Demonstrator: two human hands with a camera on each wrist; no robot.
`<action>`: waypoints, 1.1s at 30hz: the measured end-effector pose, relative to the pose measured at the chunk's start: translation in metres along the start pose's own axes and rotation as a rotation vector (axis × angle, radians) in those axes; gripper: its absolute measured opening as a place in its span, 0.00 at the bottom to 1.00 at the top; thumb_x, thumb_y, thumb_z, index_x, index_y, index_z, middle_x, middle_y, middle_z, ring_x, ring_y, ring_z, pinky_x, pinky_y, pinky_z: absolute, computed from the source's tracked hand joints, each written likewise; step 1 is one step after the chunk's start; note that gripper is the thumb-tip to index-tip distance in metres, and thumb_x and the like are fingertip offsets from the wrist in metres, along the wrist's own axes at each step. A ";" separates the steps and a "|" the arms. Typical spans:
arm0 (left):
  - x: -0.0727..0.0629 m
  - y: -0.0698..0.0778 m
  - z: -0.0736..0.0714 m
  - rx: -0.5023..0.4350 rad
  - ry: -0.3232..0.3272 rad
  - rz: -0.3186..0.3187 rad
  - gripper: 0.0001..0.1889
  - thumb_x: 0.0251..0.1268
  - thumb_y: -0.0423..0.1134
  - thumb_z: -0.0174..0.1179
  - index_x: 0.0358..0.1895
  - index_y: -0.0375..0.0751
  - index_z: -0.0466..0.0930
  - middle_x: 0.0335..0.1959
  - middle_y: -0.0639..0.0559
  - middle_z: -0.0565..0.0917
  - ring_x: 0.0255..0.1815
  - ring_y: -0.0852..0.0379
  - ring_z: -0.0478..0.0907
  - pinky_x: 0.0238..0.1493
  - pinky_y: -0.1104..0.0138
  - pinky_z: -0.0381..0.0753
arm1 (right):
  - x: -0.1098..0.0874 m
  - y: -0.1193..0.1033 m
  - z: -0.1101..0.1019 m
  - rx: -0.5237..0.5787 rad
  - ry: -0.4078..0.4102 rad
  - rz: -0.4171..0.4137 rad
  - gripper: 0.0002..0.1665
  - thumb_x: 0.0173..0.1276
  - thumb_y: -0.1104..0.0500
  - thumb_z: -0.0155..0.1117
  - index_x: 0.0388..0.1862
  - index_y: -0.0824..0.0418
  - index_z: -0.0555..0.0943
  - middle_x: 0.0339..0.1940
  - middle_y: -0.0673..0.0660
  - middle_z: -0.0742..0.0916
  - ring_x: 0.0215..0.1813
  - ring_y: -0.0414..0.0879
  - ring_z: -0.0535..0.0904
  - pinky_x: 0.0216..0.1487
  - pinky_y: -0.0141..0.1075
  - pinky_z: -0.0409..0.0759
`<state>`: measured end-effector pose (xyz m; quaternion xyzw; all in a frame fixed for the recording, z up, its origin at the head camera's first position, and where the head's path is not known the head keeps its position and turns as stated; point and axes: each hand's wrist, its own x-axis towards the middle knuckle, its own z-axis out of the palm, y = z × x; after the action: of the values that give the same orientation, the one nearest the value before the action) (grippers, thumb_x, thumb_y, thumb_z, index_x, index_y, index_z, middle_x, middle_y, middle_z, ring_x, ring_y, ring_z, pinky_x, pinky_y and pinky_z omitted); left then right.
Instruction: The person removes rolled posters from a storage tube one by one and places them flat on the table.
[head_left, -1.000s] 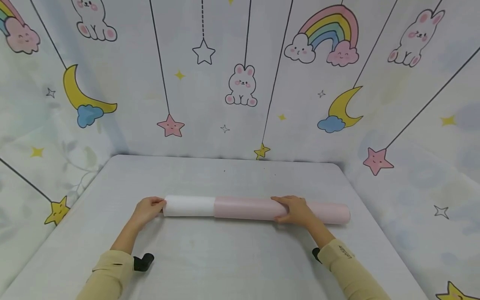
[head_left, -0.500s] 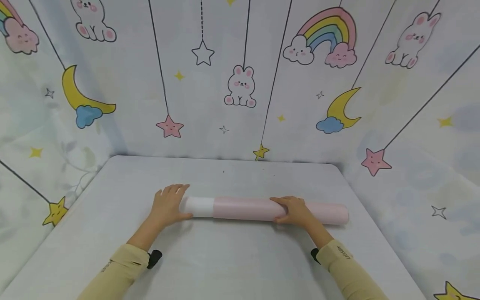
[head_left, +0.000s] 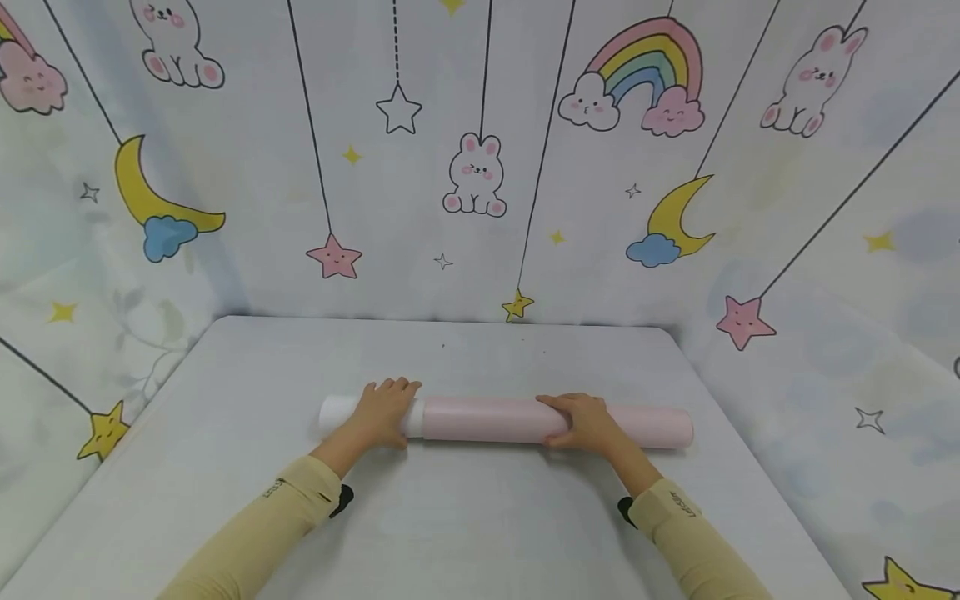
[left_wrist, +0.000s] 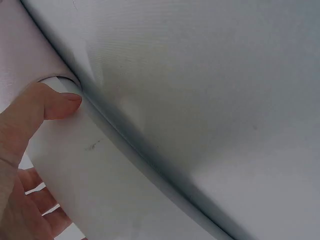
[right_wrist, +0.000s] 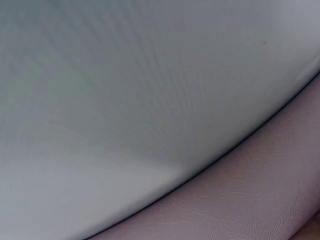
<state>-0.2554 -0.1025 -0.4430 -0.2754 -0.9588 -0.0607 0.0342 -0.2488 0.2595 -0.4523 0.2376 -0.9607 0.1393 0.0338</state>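
Note:
A pink roll (head_left: pixel 480 419) lies crosswise on the white table, and a white roll (head_left: pixel 336 413) sticks out of its left end. My left hand (head_left: pixel 382 414) holds the white part close to the pink edge, fingers over the far side and thumb on the near side. The left wrist view shows that thumb (left_wrist: pixel 62 105) against the white surface, just below the pink rim. Farther right, my right hand (head_left: pixel 588 425) grips the pink roll around its middle right. Only the creased pink surface (right_wrist: pixel 260 185) and the tabletop fill most of the right wrist view.
The white tabletop (head_left: pixel 480 517) spreads out around the roll, with a few tiny dark specks near its back edge. A fabric backdrop (head_left: pixel 420 200) printed with rabbits, stars, moons and a rainbow stands behind and at both sides.
My left hand has gone from the white roll's outer left end rightward along it to beside the pink edge. The right hand stays on the pink roll.

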 end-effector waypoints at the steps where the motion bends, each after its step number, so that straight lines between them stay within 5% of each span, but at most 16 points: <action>1: 0.002 0.001 0.001 0.000 -0.011 0.001 0.48 0.30 0.46 0.77 0.60 0.32 0.63 0.51 0.40 0.73 0.51 0.41 0.71 0.44 0.46 0.69 | 0.000 0.000 0.000 -0.003 -0.008 0.004 0.40 0.47 0.42 0.71 0.60 0.49 0.74 0.51 0.57 0.81 0.54 0.56 0.74 0.48 0.59 0.65; 15: 0.017 0.008 0.003 -0.057 -0.161 -0.054 0.37 0.27 0.42 0.78 0.48 0.38 0.71 0.41 0.46 0.78 0.43 0.45 0.75 0.41 0.52 0.73 | 0.001 -0.005 -0.003 -0.019 -0.013 0.007 0.40 0.46 0.42 0.71 0.61 0.50 0.74 0.52 0.56 0.81 0.54 0.55 0.74 0.49 0.59 0.66; 33: 0.023 0.014 0.005 -0.078 -0.128 -0.063 0.23 0.25 0.36 0.79 0.30 0.38 0.76 0.30 0.48 0.79 0.32 0.49 0.76 0.35 0.57 0.76 | 0.000 0.000 -0.003 -0.012 -0.015 0.008 0.40 0.46 0.42 0.72 0.60 0.49 0.74 0.52 0.56 0.81 0.54 0.56 0.74 0.49 0.59 0.66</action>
<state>-0.2672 -0.0779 -0.4446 -0.2497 -0.9641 -0.0811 -0.0397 -0.2487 0.2601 -0.4497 0.2345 -0.9628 0.1318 0.0275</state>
